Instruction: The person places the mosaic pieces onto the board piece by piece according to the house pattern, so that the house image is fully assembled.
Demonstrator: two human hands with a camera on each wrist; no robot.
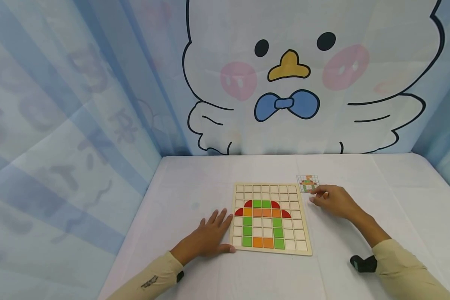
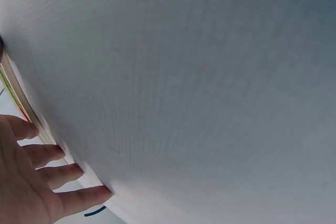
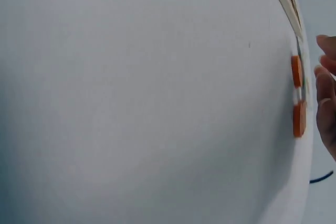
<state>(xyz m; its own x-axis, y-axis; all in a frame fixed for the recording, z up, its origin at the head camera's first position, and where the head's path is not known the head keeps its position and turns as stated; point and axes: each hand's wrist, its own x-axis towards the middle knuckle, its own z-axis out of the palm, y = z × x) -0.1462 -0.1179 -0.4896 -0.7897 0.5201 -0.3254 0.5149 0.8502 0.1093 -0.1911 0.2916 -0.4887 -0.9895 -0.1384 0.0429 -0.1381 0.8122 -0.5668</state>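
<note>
A wooden grid board (image 1: 290, 234) lies flat on the table, bearing green tiles (image 1: 247, 230), orange tiles (image 1: 262, 242) and red rounded tiles (image 1: 275, 204) in a mushroom-like pattern. My left hand (image 1: 210, 235) rests at its left edge, fingers spread, thumb by the near left corner. Past the far right corner lies a small pattern card (image 1: 307, 180). My right hand (image 1: 333, 201) hovers at that card, fingers loosely bent, holding nothing that shows. Below its fingertips, the right wrist view shows two orange pieces (image 3: 299, 120) on the table, hidden in the head view.
The white table (image 1: 195, 179) ends at a cloth backdrop (image 1: 285, 137) with a cartoon figure. Blue patterned cloth (image 1: 60, 125) hangs along the left. A black device (image 1: 363, 263) sits at the right wrist.
</note>
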